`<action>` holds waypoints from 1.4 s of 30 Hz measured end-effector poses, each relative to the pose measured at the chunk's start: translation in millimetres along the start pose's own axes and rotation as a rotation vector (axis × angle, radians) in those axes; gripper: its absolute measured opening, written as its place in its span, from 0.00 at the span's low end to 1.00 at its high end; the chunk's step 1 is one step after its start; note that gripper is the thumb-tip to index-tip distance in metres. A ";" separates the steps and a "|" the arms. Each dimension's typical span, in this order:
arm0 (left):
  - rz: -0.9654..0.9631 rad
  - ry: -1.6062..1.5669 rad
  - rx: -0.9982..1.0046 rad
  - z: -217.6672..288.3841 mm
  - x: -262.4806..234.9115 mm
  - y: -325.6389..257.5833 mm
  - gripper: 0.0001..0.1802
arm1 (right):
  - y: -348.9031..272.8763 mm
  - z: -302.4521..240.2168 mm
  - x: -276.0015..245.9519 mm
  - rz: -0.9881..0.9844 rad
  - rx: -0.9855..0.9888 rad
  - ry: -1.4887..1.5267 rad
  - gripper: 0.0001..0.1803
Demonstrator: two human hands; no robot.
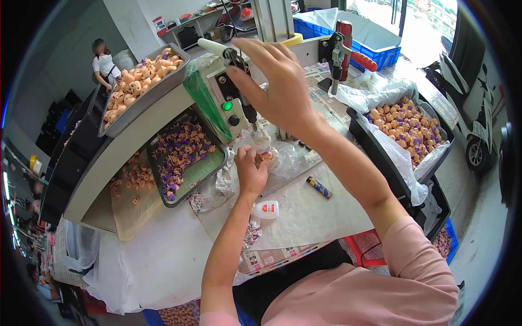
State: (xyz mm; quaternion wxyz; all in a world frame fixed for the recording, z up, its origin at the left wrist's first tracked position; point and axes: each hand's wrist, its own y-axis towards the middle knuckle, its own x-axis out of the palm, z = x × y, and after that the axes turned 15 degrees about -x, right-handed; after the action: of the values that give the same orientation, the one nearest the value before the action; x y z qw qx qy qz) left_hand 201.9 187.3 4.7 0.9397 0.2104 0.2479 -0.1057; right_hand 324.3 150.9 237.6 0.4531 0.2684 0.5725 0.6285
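My left hand (252, 173) is closed at the foot of a bench press, its fingertips pinching a small peach-coloured plastic piece (266, 156). Plastic film wraps the press's lower end (260, 142) just above the piece. My right hand (280, 87) is raised over the press linkage, fingers stretched out and thumb apart. Close to its fingertips, the white-handled lever (213, 47) sticks out to the left; whether they touch cannot be told. A green lamp (227, 106) glows on the press housing. A white bottle (266, 209) lies near my left wrist.
Trays hold peach head-shaped parts (138, 84) at upper left, small purple-and-peach pieces (182, 149) beneath, and more heads (408, 130) at right. A second clamp with a red handle (363, 61) stands behind. A dark tube (319, 187) lies on the table. Another person (104, 65) is far left.
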 end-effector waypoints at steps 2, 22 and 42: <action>-0.001 0.006 0.008 6.5 0.8 -1.6 0.19 | 19.9 17.1 19.9 -0.058 0.095 -0.011 0.25; 0.118 -0.061 -0.177 -16.8 -118.4 -27.7 0.21 | -26.5 -69.0 -70.8 -0.147 0.090 0.449 0.29; 0.484 0.739 -0.765 -236.0 -360.8 22.1 0.60 | -123.5 -181.1 -79.8 -0.549 0.683 0.541 0.14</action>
State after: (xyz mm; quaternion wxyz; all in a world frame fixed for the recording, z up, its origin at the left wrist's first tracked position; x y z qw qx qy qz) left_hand -199.3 346.7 10.4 0.7975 -0.0704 0.5247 0.2894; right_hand 237.2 -13.4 96.9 0.3235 0.0688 0.8912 0.3104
